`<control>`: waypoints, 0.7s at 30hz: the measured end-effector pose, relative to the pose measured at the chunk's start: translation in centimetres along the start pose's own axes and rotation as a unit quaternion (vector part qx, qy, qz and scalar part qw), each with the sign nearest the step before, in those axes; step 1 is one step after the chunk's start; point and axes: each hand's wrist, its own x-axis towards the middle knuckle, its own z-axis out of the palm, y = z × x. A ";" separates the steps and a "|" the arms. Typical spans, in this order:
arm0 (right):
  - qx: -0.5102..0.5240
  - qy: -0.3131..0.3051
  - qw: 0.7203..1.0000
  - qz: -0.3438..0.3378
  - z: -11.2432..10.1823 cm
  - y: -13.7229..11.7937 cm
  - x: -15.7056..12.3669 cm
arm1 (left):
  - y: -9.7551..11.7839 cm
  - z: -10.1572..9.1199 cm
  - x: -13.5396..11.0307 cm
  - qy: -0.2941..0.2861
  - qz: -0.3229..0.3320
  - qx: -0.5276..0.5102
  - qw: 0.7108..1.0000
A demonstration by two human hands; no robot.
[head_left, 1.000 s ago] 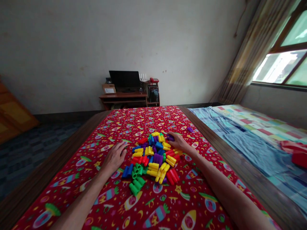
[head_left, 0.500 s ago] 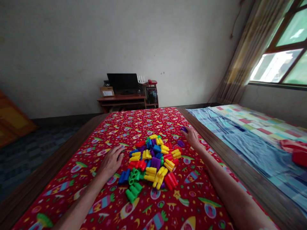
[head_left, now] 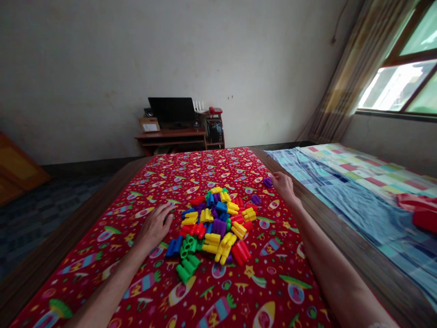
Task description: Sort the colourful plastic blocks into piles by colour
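Note:
A loose pile of plastic tube-shaped building blocks lies on the red patterned cloth, with yellow blocks point(head_left: 223, 248), green blocks point(head_left: 188, 268), red blocks point(head_left: 241, 252) and blue blocks point(head_left: 174, 246) among them. My left hand point(head_left: 155, 228) rests palm down left of the pile, fingers loosely spread and holding nothing. At the far right of the cloth, my right hand point(head_left: 283, 187) has its bent fingertips at a purple block point(head_left: 268, 182); the exact grip is partly hidden. Another purple block point(head_left: 256, 199) lies between that hand and the pile.
The red cloth point(head_left: 211, 168) covers a wooden-edged table point(head_left: 307, 200). A bed with a checked cover point(head_left: 362, 214) adjoins on the right. Beyond the far end stands a desk point(head_left: 170, 133) with a monitor point(head_left: 171, 110), a cardboard box point(head_left: 149, 124) and a red telephone point(head_left: 215, 110).
My right hand has moved a little to the right, and the purple block at its fingertips has shifted the same way, showing more fully. My left hand stays by the pile.

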 end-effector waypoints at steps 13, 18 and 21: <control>-0.102 -0.266 0.927 -0.243 1.2 -5.3 -4.3 | 0.2 -0.1 0.0 0.001 -0.002 -0.003 1.000; -0.070 -0.186 0.960 -0.198 2.2 -4.0 -2.9 | 0.2 0.0 0.0 0.004 0.001 -0.006 1.000; -0.056 -0.107 0.976 -0.182 2.8 -2.2 -2.3 | 0.2 0.0 -0.1 0.007 0.000 -0.007 1.000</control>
